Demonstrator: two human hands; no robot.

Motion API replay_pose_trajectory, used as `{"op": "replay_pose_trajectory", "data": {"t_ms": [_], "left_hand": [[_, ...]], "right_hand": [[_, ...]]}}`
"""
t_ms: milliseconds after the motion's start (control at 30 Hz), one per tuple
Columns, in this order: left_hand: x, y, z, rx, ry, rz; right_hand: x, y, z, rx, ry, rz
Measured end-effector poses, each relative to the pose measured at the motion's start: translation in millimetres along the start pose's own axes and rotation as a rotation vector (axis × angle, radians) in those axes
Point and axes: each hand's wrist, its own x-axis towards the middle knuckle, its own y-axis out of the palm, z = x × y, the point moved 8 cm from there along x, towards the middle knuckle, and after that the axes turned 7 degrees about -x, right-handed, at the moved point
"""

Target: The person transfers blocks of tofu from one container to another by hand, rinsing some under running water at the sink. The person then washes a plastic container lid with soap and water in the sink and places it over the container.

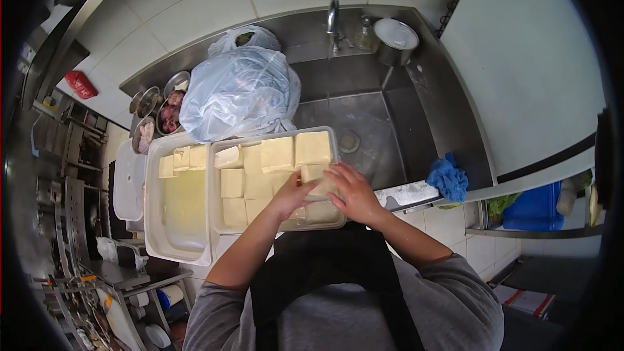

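Observation:
A pale block that looks like tofu is between my two hands, over the right end of a plastic tub. My left hand grips it from the left, thumb upward. On its other side, my right hand curls its fingers over the edge. Several similar blocks lie in the tub around and under my hands. To the left, a second tub holds yellowish liquid, with a few blocks along its far side. My hands partly hide the nearest blocks.
Behind the tubs sits a large filled plastic bag. A steel sink with a faucet lies beyond my right hand. A lidded pot stands in the corner, a blue cloth at the right edge. Metal bowls are at left.

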Motion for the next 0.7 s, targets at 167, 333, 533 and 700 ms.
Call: {"op": "replay_pose_trajectory", "data": {"t_ms": [167,333,533,700], "left_hand": [[-20,-9,-38,1.277,0.595,-0.163],[-80,-131,-96,0.522,0.785,-0.63],[-79,-396,-10,-0.708,0.511,-1.033],[-72,-494,9,-0.649,0.516,-1.23]], "right_hand": [[11,38,22,-0.249,-0.104,0.231],[16,63,8,-0.392,-0.036,0.266],[17,61,14,-0.436,-0.038,0.274],[19,58,17,-0.426,-0.033,0.309]]}}
